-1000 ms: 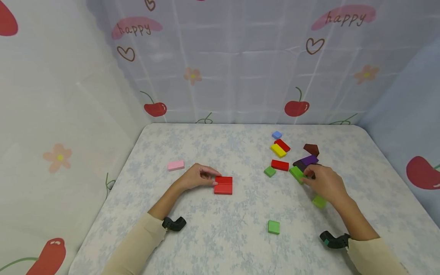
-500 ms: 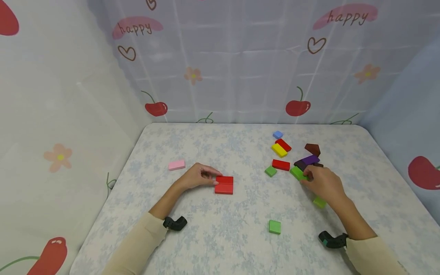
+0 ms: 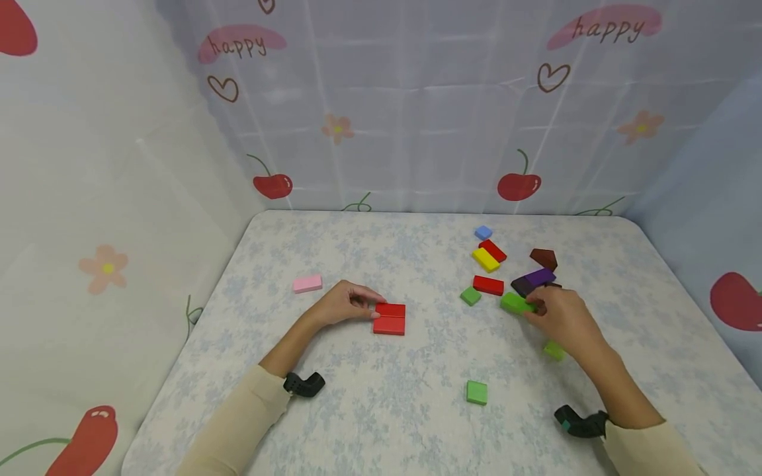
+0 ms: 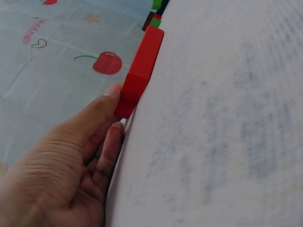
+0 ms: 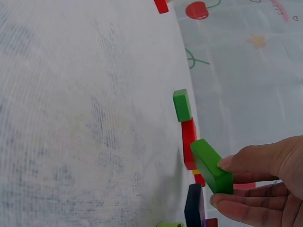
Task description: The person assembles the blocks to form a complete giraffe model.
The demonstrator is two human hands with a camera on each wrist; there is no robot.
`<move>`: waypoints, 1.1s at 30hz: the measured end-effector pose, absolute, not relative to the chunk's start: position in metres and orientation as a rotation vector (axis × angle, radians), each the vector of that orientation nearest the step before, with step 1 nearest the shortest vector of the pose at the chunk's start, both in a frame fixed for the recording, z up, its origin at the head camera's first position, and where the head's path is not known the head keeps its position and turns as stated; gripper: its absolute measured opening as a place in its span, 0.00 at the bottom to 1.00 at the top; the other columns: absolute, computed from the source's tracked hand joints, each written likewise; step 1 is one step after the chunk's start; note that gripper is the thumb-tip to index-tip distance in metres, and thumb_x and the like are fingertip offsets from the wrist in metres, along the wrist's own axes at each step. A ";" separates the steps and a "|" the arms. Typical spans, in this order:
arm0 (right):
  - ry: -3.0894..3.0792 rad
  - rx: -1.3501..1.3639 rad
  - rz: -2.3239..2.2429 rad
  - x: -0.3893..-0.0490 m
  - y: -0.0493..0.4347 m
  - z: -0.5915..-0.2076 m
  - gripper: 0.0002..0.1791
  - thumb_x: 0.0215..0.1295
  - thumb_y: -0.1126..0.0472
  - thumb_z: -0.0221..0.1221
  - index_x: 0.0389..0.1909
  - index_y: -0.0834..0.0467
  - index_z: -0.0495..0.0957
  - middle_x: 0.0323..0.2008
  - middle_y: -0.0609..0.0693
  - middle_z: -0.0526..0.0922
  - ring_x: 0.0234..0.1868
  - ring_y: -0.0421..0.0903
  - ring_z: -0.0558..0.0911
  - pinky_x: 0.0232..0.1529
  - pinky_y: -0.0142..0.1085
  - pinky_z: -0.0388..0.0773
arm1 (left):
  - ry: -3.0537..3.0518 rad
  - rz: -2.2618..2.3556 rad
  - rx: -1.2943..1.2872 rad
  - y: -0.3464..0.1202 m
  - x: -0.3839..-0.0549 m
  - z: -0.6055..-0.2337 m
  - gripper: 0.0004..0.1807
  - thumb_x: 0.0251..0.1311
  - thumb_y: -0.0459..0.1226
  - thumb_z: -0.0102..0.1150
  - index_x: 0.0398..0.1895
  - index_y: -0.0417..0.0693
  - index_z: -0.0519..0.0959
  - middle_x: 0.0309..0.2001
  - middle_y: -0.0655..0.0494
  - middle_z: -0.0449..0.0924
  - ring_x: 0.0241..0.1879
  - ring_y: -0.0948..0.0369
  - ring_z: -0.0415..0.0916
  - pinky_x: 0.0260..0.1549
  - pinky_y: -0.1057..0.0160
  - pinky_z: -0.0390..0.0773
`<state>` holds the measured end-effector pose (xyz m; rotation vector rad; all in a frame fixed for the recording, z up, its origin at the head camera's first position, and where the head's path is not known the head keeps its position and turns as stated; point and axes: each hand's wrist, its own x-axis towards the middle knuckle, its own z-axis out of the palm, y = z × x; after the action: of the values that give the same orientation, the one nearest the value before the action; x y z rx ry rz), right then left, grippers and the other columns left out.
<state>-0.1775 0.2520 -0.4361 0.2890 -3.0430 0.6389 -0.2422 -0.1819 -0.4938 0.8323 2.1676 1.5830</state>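
Two red blocks (image 3: 389,326) lie side by side, long edges together, left of the table's middle. My left hand (image 3: 344,306) pinches the left end of the far one between thumb and forefinger; the left wrist view shows the fingertips right at the red block (image 4: 142,61). Over on the right, my right hand (image 3: 562,317) pinches a bright green block (image 3: 516,303) by its right end. In the right wrist view this green block (image 5: 210,165) is tilted in the fingers. Just beyond it lie a purple block (image 3: 540,277) and a dark block (image 3: 522,286).
Back right are a brown piece (image 3: 544,258), a red block (image 3: 488,285), a yellow block (image 3: 485,260) and a small blue block (image 3: 483,233). Small green blocks (image 3: 471,296) lie about, one nearer the front (image 3: 477,393). A pink block (image 3: 307,283) is at left.
My right hand has taken up the bright green block and turned it, its left end swinging away from the dark block. My left hand keeps its place at the red blocks.
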 end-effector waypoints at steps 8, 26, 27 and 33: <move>-3.038 0.431 0.807 -0.165 0.236 -0.427 0.14 0.58 0.69 0.72 0.45 0.67 0.86 0.36 0.55 0.85 0.33 0.48 0.84 0.34 0.42 0.85 | 2.169 1.582 0.808 -0.182 -0.241 -0.493 0.17 0.56 0.27 0.73 0.50 0.37 0.87 0.31 0.44 0.83 0.25 0.62 0.71 0.25 0.69 0.69; -3.007 0.791 0.940 -0.179 0.193 -0.439 0.11 0.58 0.69 0.72 0.43 0.62 0.87 0.37 0.49 0.87 0.34 0.43 0.84 0.36 0.35 0.83 | 2.200 1.559 0.813 -0.187 -0.256 -0.516 0.16 0.54 0.35 0.77 0.48 0.49 0.89 0.34 0.51 0.86 0.26 0.61 0.72 0.25 0.68 0.71; -3.005 0.807 0.939 -0.180 0.191 -0.440 0.11 0.58 0.68 0.72 0.43 0.62 0.87 0.36 0.49 0.87 0.34 0.43 0.83 0.36 0.35 0.83 | 2.196 1.560 0.818 -0.187 -0.256 -0.516 0.16 0.55 0.35 0.77 0.48 0.49 0.89 0.35 0.51 0.86 0.26 0.61 0.72 0.25 0.68 0.71; -2.965 0.899 0.953 -0.189 0.179 -0.447 0.11 0.57 0.69 0.73 0.42 0.62 0.87 0.36 0.50 0.87 0.34 0.43 0.83 0.36 0.33 0.82 | 2.203 1.553 0.832 -0.187 -0.257 -0.518 0.16 0.55 0.36 0.77 0.48 0.50 0.89 0.35 0.52 0.86 0.27 0.61 0.73 0.25 0.68 0.72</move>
<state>-0.1890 0.1795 -0.4473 0.8988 -2.9645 0.9534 -0.2570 -0.1868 -0.5177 0.8317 2.2035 1.5526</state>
